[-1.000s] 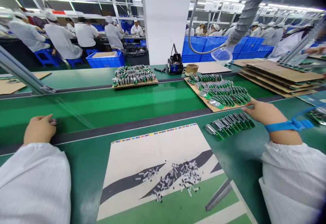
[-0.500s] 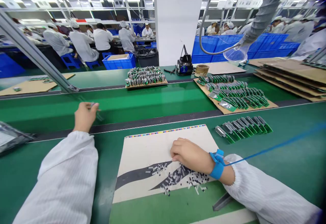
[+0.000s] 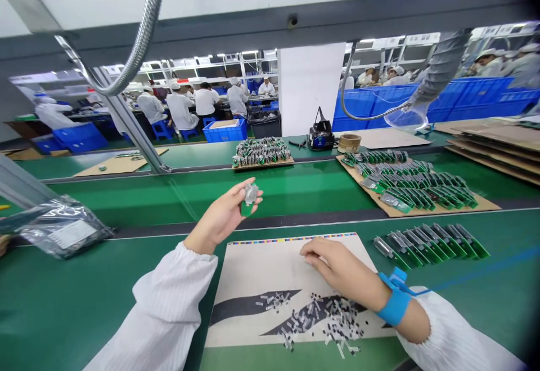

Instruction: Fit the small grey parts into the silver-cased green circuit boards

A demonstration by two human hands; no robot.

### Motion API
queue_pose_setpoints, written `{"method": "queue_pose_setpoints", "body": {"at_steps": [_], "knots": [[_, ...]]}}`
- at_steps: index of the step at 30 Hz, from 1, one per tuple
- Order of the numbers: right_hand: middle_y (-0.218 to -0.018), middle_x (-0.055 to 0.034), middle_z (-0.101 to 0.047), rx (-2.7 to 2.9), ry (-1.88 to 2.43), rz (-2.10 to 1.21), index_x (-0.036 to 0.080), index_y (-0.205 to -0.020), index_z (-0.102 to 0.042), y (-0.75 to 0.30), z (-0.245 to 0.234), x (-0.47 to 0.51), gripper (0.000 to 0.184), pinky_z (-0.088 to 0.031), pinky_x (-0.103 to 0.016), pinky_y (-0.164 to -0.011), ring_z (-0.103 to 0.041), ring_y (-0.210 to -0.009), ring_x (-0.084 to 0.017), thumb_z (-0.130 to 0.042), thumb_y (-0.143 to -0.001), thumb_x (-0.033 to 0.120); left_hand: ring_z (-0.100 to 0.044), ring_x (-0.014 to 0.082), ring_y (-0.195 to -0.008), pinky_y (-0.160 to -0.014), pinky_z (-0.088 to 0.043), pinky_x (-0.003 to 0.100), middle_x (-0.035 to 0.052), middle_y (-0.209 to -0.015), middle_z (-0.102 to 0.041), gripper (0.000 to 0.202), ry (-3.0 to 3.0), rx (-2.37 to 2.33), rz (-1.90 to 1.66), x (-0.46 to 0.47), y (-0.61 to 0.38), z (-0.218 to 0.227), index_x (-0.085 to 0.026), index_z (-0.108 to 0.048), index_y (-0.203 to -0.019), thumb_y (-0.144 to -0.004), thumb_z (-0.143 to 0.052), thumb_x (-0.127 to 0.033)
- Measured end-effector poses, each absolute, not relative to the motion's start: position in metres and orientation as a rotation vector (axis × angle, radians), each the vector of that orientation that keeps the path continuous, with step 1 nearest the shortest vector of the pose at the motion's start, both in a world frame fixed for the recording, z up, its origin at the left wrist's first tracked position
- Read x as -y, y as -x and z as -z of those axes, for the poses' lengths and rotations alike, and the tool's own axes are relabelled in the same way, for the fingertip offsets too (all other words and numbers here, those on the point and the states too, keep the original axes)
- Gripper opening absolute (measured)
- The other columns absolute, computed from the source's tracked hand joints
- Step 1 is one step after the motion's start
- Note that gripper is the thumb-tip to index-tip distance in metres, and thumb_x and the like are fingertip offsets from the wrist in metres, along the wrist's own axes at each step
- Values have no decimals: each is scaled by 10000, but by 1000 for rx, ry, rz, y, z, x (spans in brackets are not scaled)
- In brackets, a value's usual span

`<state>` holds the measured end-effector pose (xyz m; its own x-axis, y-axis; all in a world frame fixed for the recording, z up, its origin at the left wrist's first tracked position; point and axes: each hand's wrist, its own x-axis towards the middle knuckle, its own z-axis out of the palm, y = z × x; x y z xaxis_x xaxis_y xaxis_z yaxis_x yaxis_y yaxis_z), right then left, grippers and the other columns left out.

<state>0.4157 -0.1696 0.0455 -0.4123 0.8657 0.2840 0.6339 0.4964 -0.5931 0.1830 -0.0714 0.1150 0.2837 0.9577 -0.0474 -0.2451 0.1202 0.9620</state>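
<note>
My left hand [image 3: 223,214] is raised above the green bench and pinches a small green circuit board [image 3: 250,196] with a metal end between thumb and fingers. My right hand [image 3: 337,267] rests on a printed cardboard sheet [image 3: 257,269], fingers curled together near its far edge; whether they hold a part is hidden. A blue wrist strap [image 3: 394,303] with a cord circles that wrist. A scatter of several tiny black and silver parts [image 3: 316,317] lies on the sheet, just near of my right hand.
A row of green boards [image 3: 430,238] lies right of the sheet. Behind it sits a cardboard tray of boards [image 3: 413,185], another tray [image 3: 261,152] across the conveyor. A silver bag [image 3: 63,227] lies left. Workers sit behind.
My left hand rose from the conveyor edge toward the middle, bringing the small board up. My right hand went from the board row to the sheet. The view tilted upward.
</note>
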Motion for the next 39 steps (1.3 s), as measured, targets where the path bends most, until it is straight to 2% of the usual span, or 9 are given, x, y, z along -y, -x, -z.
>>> {"method": "queue_pose_setpoints", "body": {"at_steps": [3, 6, 11, 15, 18, 24, 28, 31, 39], "knots": [[-867, -31, -629, 2092, 1168, -496, 193, -858, -561, -424, -71, 172, 181, -470, -309, -704, -582, -810, -184, -434, -941, 95, -635, 135, -815, -733, -528, 239, 88, -978, -676, 234, -1015, -744, -983, 88, -191, -123, -145, -638, -1113, -892, -568, -172], [-838, -22, -605, 2025, 1134, -458, 201, -832, -539, -430, -94, 175, 195, -451, -302, -658, -558, -765, -174, -413, -966, 137, -640, 131, -769, -701, -539, 228, 105, -953, -691, 175, -971, -730, -948, 103, -203, -128, -106, -685, -953, -912, -547, -205], [-897, -11, -618, 1918, 976, -369, 235, -927, -610, -434, -124, 179, 144, -459, -275, -661, -574, -813, -160, -509, -946, 134, -658, 124, -741, -668, -543, 203, 122, -957, -712, 236, -931, -651, -890, 126, -223, -138, -91, -685, -935, -940, -507, -246], [-915, -9, -636, 1825, 867, -189, 255, -965, -656, -427, -144, 191, 219, -475, -274, -649, -593, -814, -164, -560, -902, 68, -671, 138, -710, -638, -543, 211, 122, -954, -713, 199, -970, -548, -821, 145, -229, -145, -98, -662, -931, -878, -612, -283], [-907, -5, -651, 1773, 837, -112, 233, -1008, -633, -421, -151, 200, 209, -469, -270, -644, -591, -803, -157, -592, -888, 68, -683, 158, -734, -665, -545, 241, 112, -976, -706, 203, -1018, -540, -808, 158, -230, -147, -118, -629, -898, -819, -689, -295], [-884, -3, -610, 1872, 772, -152, 204, -933, -590, -420, -151, 205, 186, -458, -261, -688, -566, -833, -136, -507, -925, 37, -696, 177, -791, -722, -532, 259, 66, -843, -708, 223, -1108, -557, -809, 174, -228, -148, -133, -603, -867, -783, -732, -295], [-878, 4, -596, 1854, 797, -198, 205, -915, -581, -421, -152, 207, 180, -444, -242, -661, -559, -817, -121, -512, -916, 39, -684, 143, -745, -680, -522, 224, 77, -856, -708, 214, -1107, -496, -819, 179, -228, -147, -127, -603, -867, -791, -725, -285], [-861, 12, -595, 1824, 804, -219, 213, -896, -580, -420, -151, 209, 196, -446, -245, -659, -566, -813, -125, -531, -881, 23, -690, 152, -783, -699, -525, 226, 71, -879, -702, 196, -1103, -468, -838, 181, -228, -144, -133, -613, -867, -789, -728, -271], [-897, 14, -618, 1682, 780, -307, 257, -1021, -536, -415, -143, 217, 292, -504, -291, -675, -604, -840, -161, -576, -846, 27, -678, 117, -805, -770, -505, 200, 21, -838, -703, 137, -1168, -542, -844, 188, -228, -145, -172, -634, -864, -790, -725, -243]]}}
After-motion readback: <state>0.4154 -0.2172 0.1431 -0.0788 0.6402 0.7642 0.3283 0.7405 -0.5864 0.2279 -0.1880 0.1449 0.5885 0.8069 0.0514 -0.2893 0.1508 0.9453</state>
